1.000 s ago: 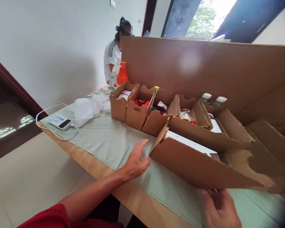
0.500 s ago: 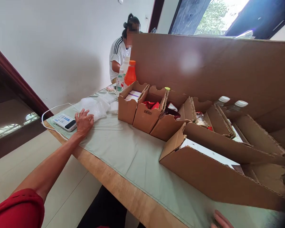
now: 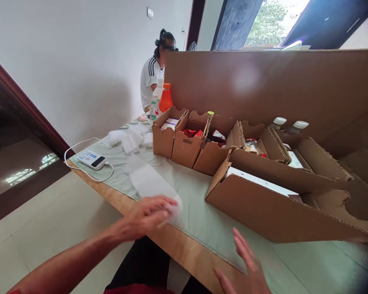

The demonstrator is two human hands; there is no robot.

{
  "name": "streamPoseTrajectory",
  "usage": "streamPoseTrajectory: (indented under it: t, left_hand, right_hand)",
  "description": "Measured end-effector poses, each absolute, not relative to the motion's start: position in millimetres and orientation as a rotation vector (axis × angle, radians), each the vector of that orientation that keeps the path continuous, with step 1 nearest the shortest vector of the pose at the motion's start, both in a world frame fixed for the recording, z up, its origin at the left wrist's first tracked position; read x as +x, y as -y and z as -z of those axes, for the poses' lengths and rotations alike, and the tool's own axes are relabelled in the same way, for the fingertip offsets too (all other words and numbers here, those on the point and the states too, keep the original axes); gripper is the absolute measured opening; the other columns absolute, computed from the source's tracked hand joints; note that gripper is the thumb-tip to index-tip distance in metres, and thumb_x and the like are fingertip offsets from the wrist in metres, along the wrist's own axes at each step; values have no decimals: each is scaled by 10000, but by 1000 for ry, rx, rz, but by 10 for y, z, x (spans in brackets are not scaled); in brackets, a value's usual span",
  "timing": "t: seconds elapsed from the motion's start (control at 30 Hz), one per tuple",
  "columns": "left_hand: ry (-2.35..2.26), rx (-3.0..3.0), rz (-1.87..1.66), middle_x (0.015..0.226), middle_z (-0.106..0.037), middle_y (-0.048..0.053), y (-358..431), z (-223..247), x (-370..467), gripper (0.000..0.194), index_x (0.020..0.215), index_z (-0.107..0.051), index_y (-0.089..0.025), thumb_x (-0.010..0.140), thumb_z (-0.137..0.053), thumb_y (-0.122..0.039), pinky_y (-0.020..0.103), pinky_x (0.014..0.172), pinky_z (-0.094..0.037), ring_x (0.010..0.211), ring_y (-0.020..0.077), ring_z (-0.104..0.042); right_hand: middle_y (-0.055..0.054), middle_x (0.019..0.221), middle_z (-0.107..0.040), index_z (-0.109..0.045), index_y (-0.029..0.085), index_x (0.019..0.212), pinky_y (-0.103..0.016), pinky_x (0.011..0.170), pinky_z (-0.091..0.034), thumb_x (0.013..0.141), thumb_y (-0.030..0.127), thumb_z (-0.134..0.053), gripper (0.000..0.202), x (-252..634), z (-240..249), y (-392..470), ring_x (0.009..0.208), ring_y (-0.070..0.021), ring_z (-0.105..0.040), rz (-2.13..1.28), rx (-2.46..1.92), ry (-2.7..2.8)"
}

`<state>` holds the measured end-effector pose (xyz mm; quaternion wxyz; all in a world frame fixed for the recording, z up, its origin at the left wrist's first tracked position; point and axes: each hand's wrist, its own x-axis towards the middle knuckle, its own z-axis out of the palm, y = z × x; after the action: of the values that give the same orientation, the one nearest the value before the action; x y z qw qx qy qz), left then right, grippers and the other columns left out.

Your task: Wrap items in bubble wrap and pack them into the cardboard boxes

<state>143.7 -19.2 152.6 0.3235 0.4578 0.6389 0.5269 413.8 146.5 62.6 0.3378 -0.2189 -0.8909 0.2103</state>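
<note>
A translucent white plastic wrap sheet (image 3: 151,179) stretches over the cloth-covered table, its near end pinched in my left hand (image 3: 151,214), which is slightly blurred by motion. To the lower right, my right hand (image 3: 245,265) hovers above the table's front edge with fingers and thumb spread and nothing between them. Further back lie more crumpled pieces of wrap (image 3: 131,141). A long cardboard bin (image 3: 263,204) holding a white box stands beyond my right hand.
A white power bank (image 3: 93,159) with a looping cable lies at the left. Cardboard bins (image 3: 187,149) line the back, beside an orange bottle (image 3: 165,100). A tall cardboard panel (image 3: 233,77) stands behind; a person (image 3: 149,81) sits beyond the table.
My left hand has moved right and toward me from beside the power bank, drawing a piece of wrap along. My right hand has come further into view, fingers spread.
</note>
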Motion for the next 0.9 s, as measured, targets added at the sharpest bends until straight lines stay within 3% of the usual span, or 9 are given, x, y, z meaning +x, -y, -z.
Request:
streamPoseTrajectory:
  t: [0.07, 0.13, 0.23, 0.3, 0.47, 0.57, 0.67, 0.8, 0.9]
  left_hand:
    - [-1429, 1232, -1268, 1215, -728, 97, 126, -1543, 1720, 290, 1093, -748, -201, 958, -553, -368, 341, 937, -513, 1070, 221, -674]
    - [-1234, 1218, -1169, 1079, -742, 95, 102, -1620, 1907, 323, 1126, -736, -185, 960, -563, -401, 299, 814, -521, 930, 193, -672]
    - [-1106, 1110, -1136, 846, -707, 49, 149, -1844, 1987, 337, 1020, -750, -177, 929, -612, -471, 245, 641, -481, 713, 140, -606]
    - [-1178, 1022, -1232, 795, -699, 39, 213, -2014, 1903, 336, 905, -757, -188, 880, -667, -510, 259, 609, -494, 677, 147, -605]
    - [-1755, 723, -1723, 827, -731, 17, 314, -2195, 1409, 339, 914, -728, -255, 818, -668, -574, 434, 731, -602, 816, 258, -690]
    - [-2051, 650, -1823, 881, -726, -15, 254, -2001, 1152, 248, 974, -687, -251, 839, -672, -457, 498, 944, -567, 940, 242, -683]
    - [-2164, 818, -1628, 939, -745, 2, 67, -1617, 1030, 254, 925, -702, -208, 802, -694, -430, 484, 1010, -530, 969, 230, -675]
    - [-2394, 1099, -1113, 892, -755, 55, -257, -1051, 985, 370, 1017, -736, -191, 786, -595, -443, 467, 911, -553, 913, 286, -690]
    - [-2568, 1366, -782, 890, -742, 108, -353, -762, 957, 541, 1230, -673, -141, 772, -554, -403, 525, 911, -534, 935, 349, -671]
  right_hand:
    - [-104, 1620, -402, -292, 308, 1596, -523, 1104, -483, 912, 380, -678, 788, 3954, -841, -1378, 1453, -352, -444, -576, -350, 2406]
    - [-115, 1579, -462, -336, 303, 1578, -517, 1104, -481, 914, 393, -678, 752, 3816, -978, -1357, 1455, -351, -441, -664, -235, 2444]
    - [-86, 1217, -735, -646, 298, 1296, -493, 1061, -502, 954, 347, -620, 346, 3725, -1028, -1373, 1308, -316, -593, -902, -166, 2510]
    - [-51, 1032, -770, -740, 300, 1039, -474, 1027, -512, 966, 337, -605, 158, 3769, -1004, -1384, 1173, -282, -664, -1060, -194, 2573]
    - [-11, 955, -761, -733, 271, 872, -420, 994, -508, 960, 363, -615, 174, 4291, -1076, -1513, 989, -221, -693, -1259, -429, 2618]
    - [-23, 848, -742, -726, 246, 820, -344, 805, -555, 921, 441, -630, 239, 4727, -1256, -1726, 838, -214, -690, -1278, -754, 2502]
    - [-34, 803, -733, -730, 223, 861, -312, 676, -540, 833, 532, -694, 312, 4964, -1368, -1990, 739, -210, -668, -1241, -1120, 2301]
    - [-63, 903, -752, -710, 178, 1025, -335, 715, -533, 832, 518, -665, 393, 4866, -1164, -2287, 814, -229, -683, -1254, -1267, 2203]
    - [-63, 828, -733, -704, 167, 1085, -393, 768, -507, 825, 432, -630, 379, 4801, -882, -2381, 800, -249, -672, -775, -1468, 2297]
